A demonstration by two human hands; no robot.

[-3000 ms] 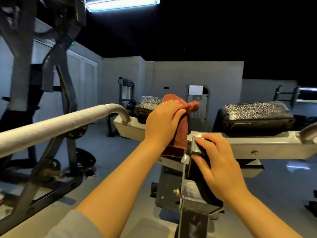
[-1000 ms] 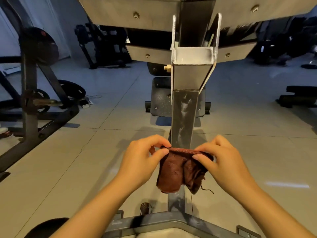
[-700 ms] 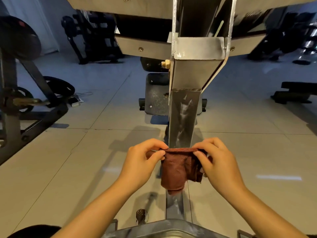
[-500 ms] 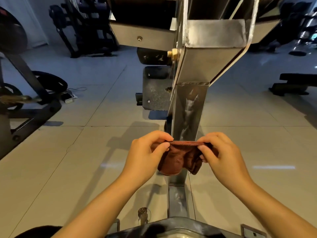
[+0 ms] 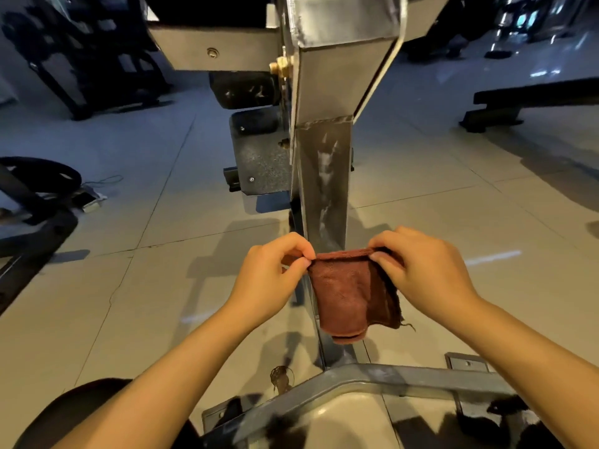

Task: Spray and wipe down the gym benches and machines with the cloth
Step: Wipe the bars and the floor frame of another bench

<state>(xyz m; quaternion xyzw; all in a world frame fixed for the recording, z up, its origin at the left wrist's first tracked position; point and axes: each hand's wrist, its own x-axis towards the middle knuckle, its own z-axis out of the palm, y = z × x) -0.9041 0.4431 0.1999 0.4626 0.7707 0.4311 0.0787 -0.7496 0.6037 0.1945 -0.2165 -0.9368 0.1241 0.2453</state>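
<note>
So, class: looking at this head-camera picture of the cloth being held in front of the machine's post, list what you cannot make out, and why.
- Top of the machine post: cut off by the upper edge of the head view.
- Post's lower part: hidden behind the cloth.
- Spray bottle: none in view.
- Machines at far left: dark and blurred.
- Right hand fingers' undersides: hidden by the cloth; left hand pinches its top edge.

Level: dim, warm cast in the centre, bluish at the far floor [image 5: 97, 131]
Shadows: soft ones thrown onto the tiles behind the post [image 5: 324, 176]
Glare: streaks seen on the post face, small highlights at top right
Blur: left-edge equipment smeared
Distortion: wide-angle bending noted at the edges
</note>
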